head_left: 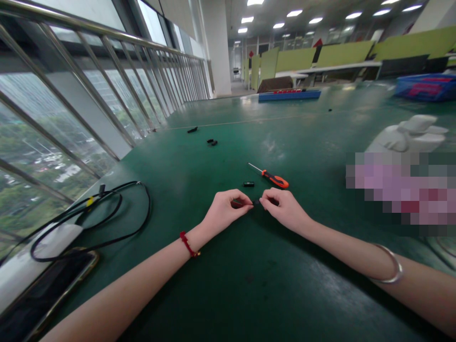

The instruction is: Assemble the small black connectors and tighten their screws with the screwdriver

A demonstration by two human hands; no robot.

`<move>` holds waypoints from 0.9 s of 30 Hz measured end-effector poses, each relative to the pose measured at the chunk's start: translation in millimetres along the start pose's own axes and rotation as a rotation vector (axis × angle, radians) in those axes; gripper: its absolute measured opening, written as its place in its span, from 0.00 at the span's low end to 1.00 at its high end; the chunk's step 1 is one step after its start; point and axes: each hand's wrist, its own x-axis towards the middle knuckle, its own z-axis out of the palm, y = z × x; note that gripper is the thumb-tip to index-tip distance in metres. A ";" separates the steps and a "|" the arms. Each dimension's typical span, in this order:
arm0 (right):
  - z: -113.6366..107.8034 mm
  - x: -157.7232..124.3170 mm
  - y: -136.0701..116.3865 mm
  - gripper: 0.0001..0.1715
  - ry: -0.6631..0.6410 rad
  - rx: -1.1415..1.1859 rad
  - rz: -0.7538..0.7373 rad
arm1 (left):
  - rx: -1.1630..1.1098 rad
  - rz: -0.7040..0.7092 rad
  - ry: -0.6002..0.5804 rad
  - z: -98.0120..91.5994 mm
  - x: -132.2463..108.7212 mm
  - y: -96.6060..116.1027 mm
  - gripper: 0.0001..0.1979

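Between my two hands is a small black piece (256,202), too small to tell its kind. My left hand (233,204) pinches its left end with thumb and fingertips. On the other side, the fingers of my right hand (280,203) close on its right end. Just beyond the fingertips lies a short black rectangular part (248,184) on the green table. A screwdriver (274,178) with an orange and black handle rests behind my right hand, its metal shaft pointing left and away.
Farther back lie small black pieces (212,142) and another black piece (192,129). At left are a looped black cable (147,213), a phone (53,289) and a white block (67,235). A blue tray (289,95), a blue basket (425,88) and a white object (402,135) stand beyond.
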 end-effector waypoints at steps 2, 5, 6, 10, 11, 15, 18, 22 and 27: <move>0.1 -0.2 -0.4 0.15 0.003 -0.004 -0.023 | -0.007 -0.002 -0.002 0.1 0.2 -0.1 0.03; 0.1 -0.4 -1.0 0.15 0.005 -0.003 -0.030 | -0.015 -0.009 -0.010 0.2 0.2 -0.5 0.03; 0.1 -0.4 -1.2 0.15 0.001 -0.003 -0.029 | -0.017 -0.010 -0.011 0.3 0.2 -0.6 0.03; -0.1 0.1 -2.4 0.15 -0.011 0.000 -0.030 | -0.015 -0.012 -0.019 0.6 0.3 -0.3 0.03; 0.0 0.2 -2.7 0.14 -0.013 0.003 -0.030 | -0.013 -0.013 -0.018 0.7 0.4 -0.2 0.03; 0.5 0.2 -2.7 0.14 -0.019 0.044 -0.021 | -0.010 -0.010 -0.014 0.8 0.9 -0.5 0.03; 0.9 0.1 -2.0 0.14 -0.023 0.076 -0.007 | -0.014 -0.014 -0.016 0.9 1.3 -0.9 0.04; 0.8 0.3 -1.3 0.14 -0.030 0.079 -0.011 | -0.034 -0.019 -0.015 1.4 1.6 -2.0 0.04; 0.0 0.2 -2.0 0.14 -0.034 0.073 -0.028 | -0.094 -0.046 -0.026 1.7 3.2 -5.2 0.06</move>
